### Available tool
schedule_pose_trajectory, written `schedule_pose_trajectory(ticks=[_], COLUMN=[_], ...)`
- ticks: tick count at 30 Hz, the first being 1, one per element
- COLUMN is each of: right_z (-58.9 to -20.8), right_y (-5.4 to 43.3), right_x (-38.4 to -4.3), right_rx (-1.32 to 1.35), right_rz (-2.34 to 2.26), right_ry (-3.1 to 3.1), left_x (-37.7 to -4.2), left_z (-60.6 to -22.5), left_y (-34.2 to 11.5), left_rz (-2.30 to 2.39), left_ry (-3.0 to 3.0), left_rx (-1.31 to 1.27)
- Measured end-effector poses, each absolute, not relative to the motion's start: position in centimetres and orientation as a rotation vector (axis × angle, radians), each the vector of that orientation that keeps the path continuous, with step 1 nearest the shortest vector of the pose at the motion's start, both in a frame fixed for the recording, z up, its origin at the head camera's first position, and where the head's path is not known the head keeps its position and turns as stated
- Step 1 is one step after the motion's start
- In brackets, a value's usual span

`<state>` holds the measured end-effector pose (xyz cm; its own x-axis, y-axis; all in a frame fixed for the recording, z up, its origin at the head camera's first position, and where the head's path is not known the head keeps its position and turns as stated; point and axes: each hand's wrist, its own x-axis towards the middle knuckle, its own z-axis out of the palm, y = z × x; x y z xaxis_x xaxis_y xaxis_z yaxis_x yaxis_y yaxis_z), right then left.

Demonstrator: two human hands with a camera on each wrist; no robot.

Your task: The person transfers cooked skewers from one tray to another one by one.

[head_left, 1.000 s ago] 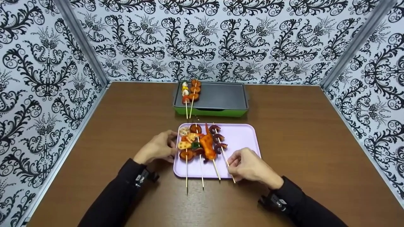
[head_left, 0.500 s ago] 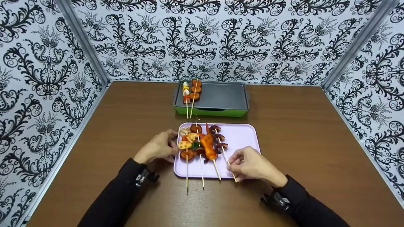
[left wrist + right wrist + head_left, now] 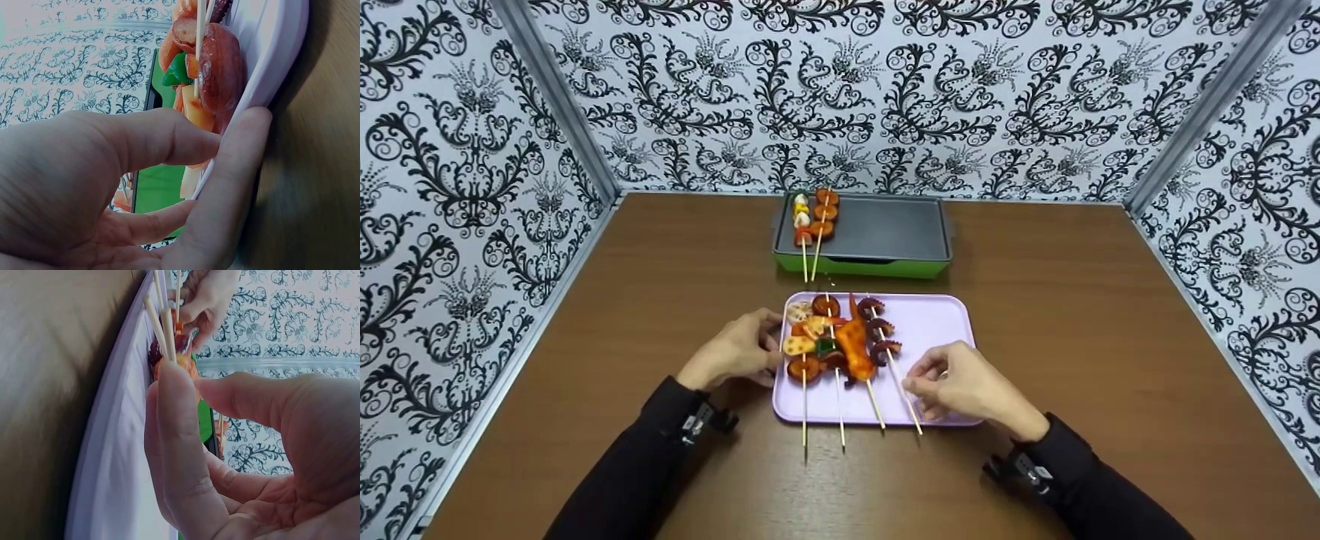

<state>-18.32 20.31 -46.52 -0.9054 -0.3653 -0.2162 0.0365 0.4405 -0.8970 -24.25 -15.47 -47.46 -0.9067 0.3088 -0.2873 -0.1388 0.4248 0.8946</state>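
Right hand [image 3: 956, 382] has shifted slightly up and right since half a second ago, clear of the stick I saw it pinching; fingers loosely bent, nothing in them. Octopus skewer [image 3: 879, 328] lies on the lilac tray [image 3: 937, 322], right of the orange skewer [image 3: 853, 349], stick end past the near rim. I read that as let go, resting unaided. Left hand [image 3: 737, 350] unchanged, pinching the tray's left rim. Grill [image 3: 889, 229] same: two skewers [image 3: 824, 213].
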Motion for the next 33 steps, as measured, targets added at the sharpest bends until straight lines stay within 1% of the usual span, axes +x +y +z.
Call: schedule_pose_trajectory(ticks=[15,25,33], right_z=[-46.0,-46.4,-46.6], right_y=[22.8,25.3,26.3], right_x=[-20.2,-21.5,-22.0], right_rx=[-0.196,-0.245,-0.198], right_rz=[-1.419,-1.037,-0.920], right_ry=[2.638,3.088,3.092], left_x=[-24.1,-24.2,-24.1], left_z=[-47.6,-47.7,-47.5], left_y=[-15.6,-15.5,-15.5], left_rz=[1.489,1.485,1.481], left_ry=[2.276,2.273,2.283], left_rx=[0.152,0.136,0.137])
